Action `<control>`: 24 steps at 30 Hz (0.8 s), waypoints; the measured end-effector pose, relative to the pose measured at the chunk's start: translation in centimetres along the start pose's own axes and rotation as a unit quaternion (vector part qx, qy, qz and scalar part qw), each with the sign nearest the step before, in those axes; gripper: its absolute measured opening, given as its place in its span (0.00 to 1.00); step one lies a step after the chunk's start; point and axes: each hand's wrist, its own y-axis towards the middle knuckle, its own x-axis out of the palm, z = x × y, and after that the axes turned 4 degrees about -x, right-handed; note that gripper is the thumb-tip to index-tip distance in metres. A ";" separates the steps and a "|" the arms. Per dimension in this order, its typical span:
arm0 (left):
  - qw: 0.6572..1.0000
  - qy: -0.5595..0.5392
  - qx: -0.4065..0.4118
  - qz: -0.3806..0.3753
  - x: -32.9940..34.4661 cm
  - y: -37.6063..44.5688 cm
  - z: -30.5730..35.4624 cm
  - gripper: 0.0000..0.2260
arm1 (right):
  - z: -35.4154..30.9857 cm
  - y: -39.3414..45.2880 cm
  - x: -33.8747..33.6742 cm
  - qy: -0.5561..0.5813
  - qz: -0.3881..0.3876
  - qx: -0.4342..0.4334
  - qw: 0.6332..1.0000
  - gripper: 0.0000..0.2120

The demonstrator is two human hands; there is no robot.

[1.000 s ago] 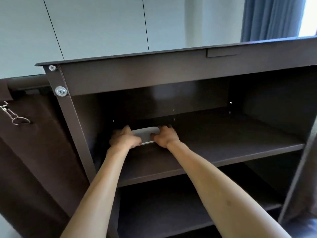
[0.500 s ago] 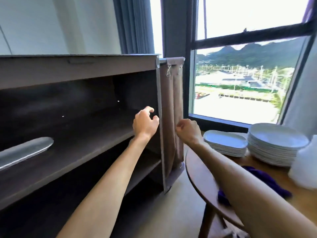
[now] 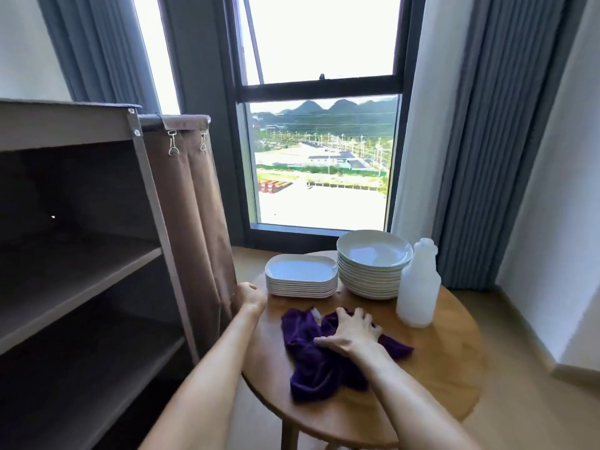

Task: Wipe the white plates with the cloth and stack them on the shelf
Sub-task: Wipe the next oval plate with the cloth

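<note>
My right hand rests spread on the purple cloth mid-table, gripping nothing yet, my left hand hovers near the plates beyond; next I grab both.

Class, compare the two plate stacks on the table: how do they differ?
The left stack holds rounded-rectangle plates; the right stack holds round, deeper ones. The left stack is lower, the right stack taller. The right stack stands beside the bottle; the left stack is nearer the shelf. Both are white.
</note>
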 end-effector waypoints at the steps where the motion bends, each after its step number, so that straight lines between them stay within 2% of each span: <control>1: 1.000 -0.009 -0.003 0.012 -0.1 -0.9 1.2 0.10 | -0.3 0.8 0.4 -0.005 0.008 -0.004 1.000 0.41; 5: 0.999 -0.005 -0.007 0.035 1.9 1.7 3.9 0.11 | -1.0 3.7 1.8 -0.007 0.079 -0.021 0.997 0.28; 8: 0.999 0.037 0.002 0.038 3.8 4.3 5.3 0.20 | -1.4 4.9 3.4 0.000 0.197 -0.033 0.980 0.17; 9: 0.997 0.055 0.000 0.044 4.4 5.0 5.5 0.21 | -1.3 5.2 3.7 0.008 0.215 -0.039 0.976 0.14; 11: 0.995 0.083 -0.005 0.054 4.9 5.8 5.8 0.17 | -0.7 6.7 4.5 0.035 0.216 -0.061 0.974 0.12; 14: 0.993 0.105 -0.006 0.048 4.8 6.0 5.9 0.00 | -0.1 7.9 4.7 0.073 0.237 -0.068 0.966 0.12; 19: 0.986 0.153 0.022 0.069 3.1 4.9 7.0 0.05 | -0.6 8.5 4.9 0.142 0.277 -0.048 0.949 0.17; 21: 0.993 0.102 0.001 0.056 1.9 4.7 7.5 0.09 | -1.0 8.3 4.7 0.169 0.297 -0.039 0.939 0.18; 24: 0.991 -0.114 -0.060 -0.017 0.4 3.9 8.0 0.06 | -1.6 7.5 3.8 0.236 0.288 -0.022 0.928 0.19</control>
